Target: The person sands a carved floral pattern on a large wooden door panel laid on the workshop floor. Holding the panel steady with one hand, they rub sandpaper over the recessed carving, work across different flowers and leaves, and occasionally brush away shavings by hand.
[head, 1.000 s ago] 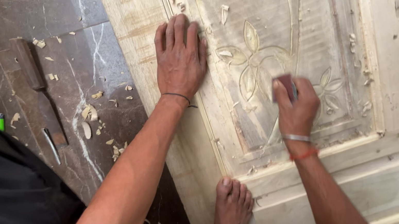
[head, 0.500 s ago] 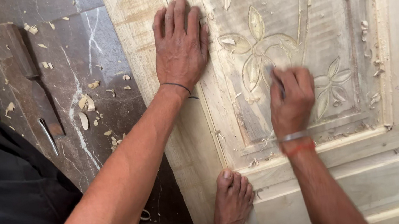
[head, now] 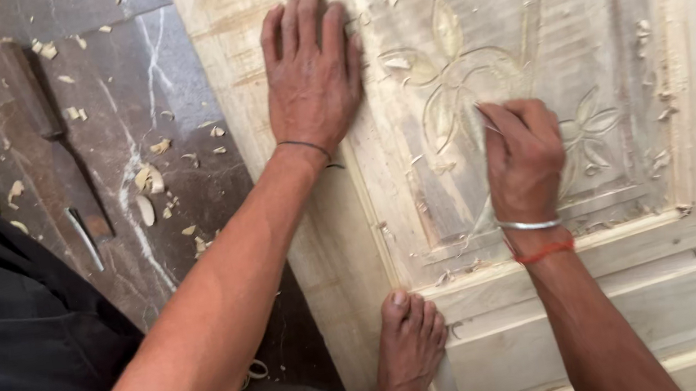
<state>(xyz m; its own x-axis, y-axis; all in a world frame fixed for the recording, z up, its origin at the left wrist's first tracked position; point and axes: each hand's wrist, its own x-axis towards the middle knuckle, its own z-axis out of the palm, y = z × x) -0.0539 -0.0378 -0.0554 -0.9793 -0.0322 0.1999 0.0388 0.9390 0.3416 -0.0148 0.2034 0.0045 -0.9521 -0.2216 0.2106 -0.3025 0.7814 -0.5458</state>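
Carved wooden door panel (head: 652,289), filling the frame's right: heavy, stiff, its relief fragile; hold by the plain frame. Left hand (head: 311,74) flat, fingers spread, upper centre. Right hand (head: 524,157) closed on a thin carving tool (head: 485,119), centre-right.

Pale raw wood door panel (head: 615,31); glossy marble floor (head: 183,182).

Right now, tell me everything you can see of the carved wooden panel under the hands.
The carved wooden panel is pale, unfinished wood lying flat on a dark marble floor, with raised frame mouldings and a recessed field. A flower with leaves is cut into it; chips lie scattered. The left hand presses flat on its edge, the right hand works by the flower, and a bare foot rests on its lower rail.
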